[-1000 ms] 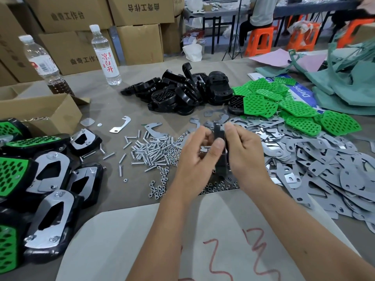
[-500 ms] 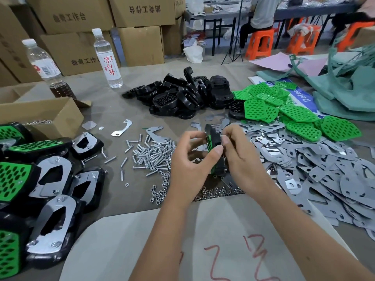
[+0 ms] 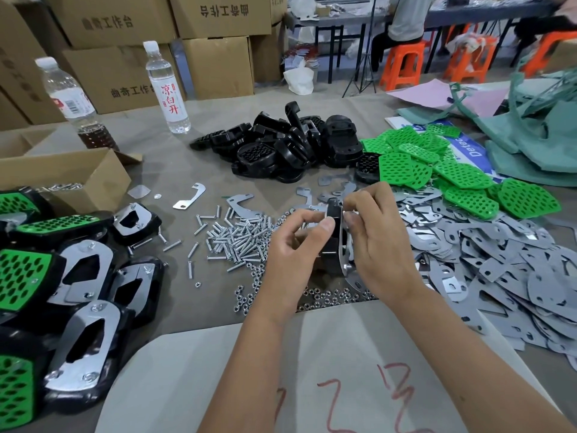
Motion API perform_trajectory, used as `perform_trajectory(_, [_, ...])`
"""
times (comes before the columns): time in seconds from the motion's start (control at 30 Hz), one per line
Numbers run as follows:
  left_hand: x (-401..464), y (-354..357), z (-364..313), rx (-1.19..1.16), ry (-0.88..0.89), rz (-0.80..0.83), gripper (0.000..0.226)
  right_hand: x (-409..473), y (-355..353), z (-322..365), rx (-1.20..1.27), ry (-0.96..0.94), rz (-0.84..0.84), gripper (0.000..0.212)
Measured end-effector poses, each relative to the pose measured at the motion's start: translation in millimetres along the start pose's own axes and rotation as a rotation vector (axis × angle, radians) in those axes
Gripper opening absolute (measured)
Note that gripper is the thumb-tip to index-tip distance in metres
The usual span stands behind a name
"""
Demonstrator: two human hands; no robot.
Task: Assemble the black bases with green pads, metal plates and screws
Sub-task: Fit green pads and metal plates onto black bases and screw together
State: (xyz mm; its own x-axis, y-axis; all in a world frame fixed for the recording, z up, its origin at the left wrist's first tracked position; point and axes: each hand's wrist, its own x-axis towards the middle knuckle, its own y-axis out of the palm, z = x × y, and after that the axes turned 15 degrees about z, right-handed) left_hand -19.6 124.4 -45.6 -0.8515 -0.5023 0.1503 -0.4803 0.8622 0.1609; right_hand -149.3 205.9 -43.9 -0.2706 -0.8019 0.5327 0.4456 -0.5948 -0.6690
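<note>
Held piece: I see a black base (image 3: 331,232) standing on edge between my two hands, above the surface (image 3: 193,170), with a metal plate (image 3: 342,245) lying against its right face.
Long axis: the base runs from 12 o'clock at its top to 6 o'clock at its bottom, so I look at its thin edge, not its face.
Left grip: my left hand (image 3: 293,245) pinches the top of the base from 9 o'clock, thumb and forefinger closed on the black edge.
Right grip: my right hand (image 3: 379,242) closes on the plate side from 3 o'clock, fingertips curled at the top end; I cannot tell whether a screw sits under them.
Nearer hand: the right one, I judge, since the plate face points to 3 o'clock.
Screws: the loose pile of screws (image 3: 237,237) lies at 9 o'clock of the left hand, just beside it on the surface.
Nuts: scattered nuts (image 3: 249,295) lie at 7 o'clock, near the wrist.
Spare plates: the heap of plates (image 3: 499,260) spreads at 3 o'clock of the right hand.
Next move, my judgement: fasten the plate at its top hole, keeping the base upright.
</note>
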Motion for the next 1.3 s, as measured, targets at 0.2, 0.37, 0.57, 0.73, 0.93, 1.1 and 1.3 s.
perform_trajectory(0.2, [2, -1, 2, -0.08, 0.008, -0.07, 0.043, 0, -7, -3, 0.076, 0.04, 0.05, 0.015])
perform_trajectory(0.37, [2, -2, -3, -0.272, -0.071, -0.137, 0.069, -2, -9, -6, -0.003, 0.034, 0.231, 0.011])
perform_trajectory(0.57, [1, -4, -3, -0.292, -0.098, -0.141, 0.068, 1, -7, 4, -0.114, 0.075, 0.211, 0.011])
perform_trajectory(0.73, [-4, -2, -7, -0.251, -0.063, -0.12, 0.054, 2, -4, 10, -0.089, 0.137, 0.172, 0.018])
perform_trajectory(0.93, [-16, -10, -34, -0.181, 0.083, -0.257, 0.061, 5, 2, 32, 0.472, 0.091, 0.29, 0.034])
perform_trajectory(1.1, [-49, -57, -72, 0.083, 0.103, -0.468, 0.049, 33, 34, 87, 1.0, 0.02, 0.522, 0.032])
perform_trajectory(1.3, [-112, -132, -138, 0.904, 0.057, -0.999, 0.039, 86, 121, 187, 0.707, -0.278, 0.47, 0.044])
